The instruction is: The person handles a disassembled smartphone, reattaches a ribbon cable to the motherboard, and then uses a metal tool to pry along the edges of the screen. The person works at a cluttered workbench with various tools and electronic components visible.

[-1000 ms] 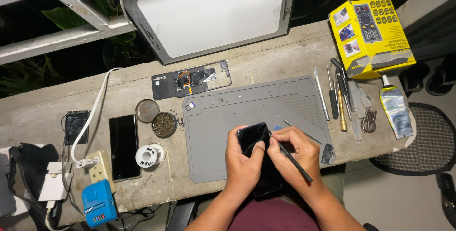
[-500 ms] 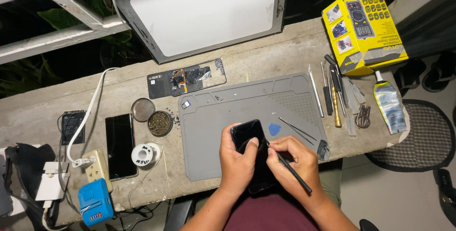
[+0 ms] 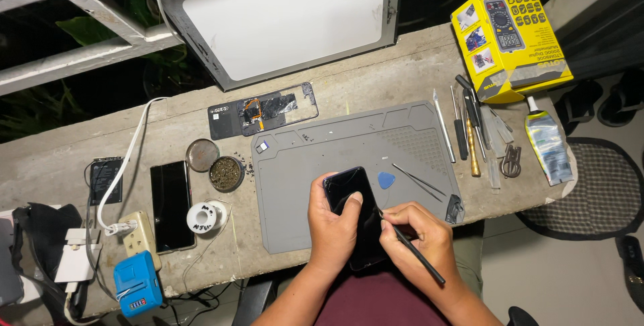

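The left hand (image 3: 333, 229) grips a black phone (image 3: 352, 195) over the grey mat (image 3: 302, 165). The right hand (image 3: 419, 239) pinches a thin black tool (image 3: 412, 249) against the phone's right edge.

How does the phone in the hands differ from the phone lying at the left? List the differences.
The held phone is gripped by the left hand, tilted over the grey mat; the left phone lies flat and untouched on the concrete ledge. The right hand works a black tool against the held one. Both are dark and slab-shaped.

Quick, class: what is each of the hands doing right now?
Left hand: closed around the black smartphone.
Right hand: closed on a thin black tool, tip at the phone's edge.
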